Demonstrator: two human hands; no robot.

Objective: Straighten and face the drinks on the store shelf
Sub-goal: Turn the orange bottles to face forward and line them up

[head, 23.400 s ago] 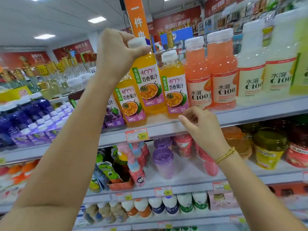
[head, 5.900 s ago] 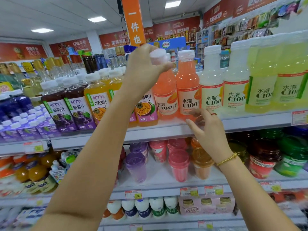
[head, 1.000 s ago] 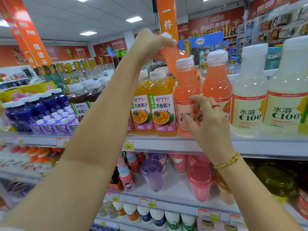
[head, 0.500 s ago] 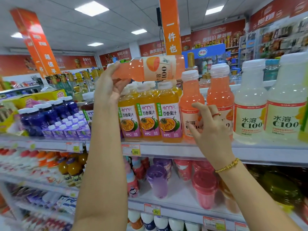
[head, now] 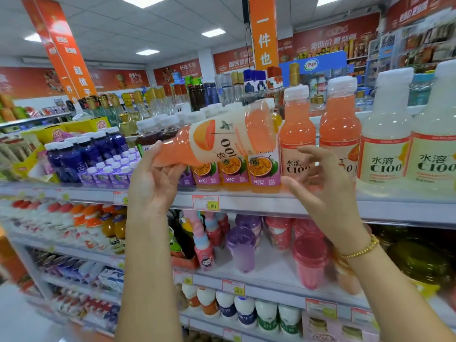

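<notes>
head: left hand [head: 155, 183] holds pink-juice bottle [head: 222, 139] sideways.

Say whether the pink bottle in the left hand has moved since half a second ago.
Yes. The pink bottle, lying sideways in the left hand, has dropped from above the caps of the passion-fruit bottles to across their upper halves.

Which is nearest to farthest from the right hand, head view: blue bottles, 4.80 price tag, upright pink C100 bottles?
1. Upright pink C100 bottles, just behind the fingers of the right hand.
2. 4.80 price tag, on the shelf edge to its left.
3. Blue bottles, far left on that shelf.
</notes>
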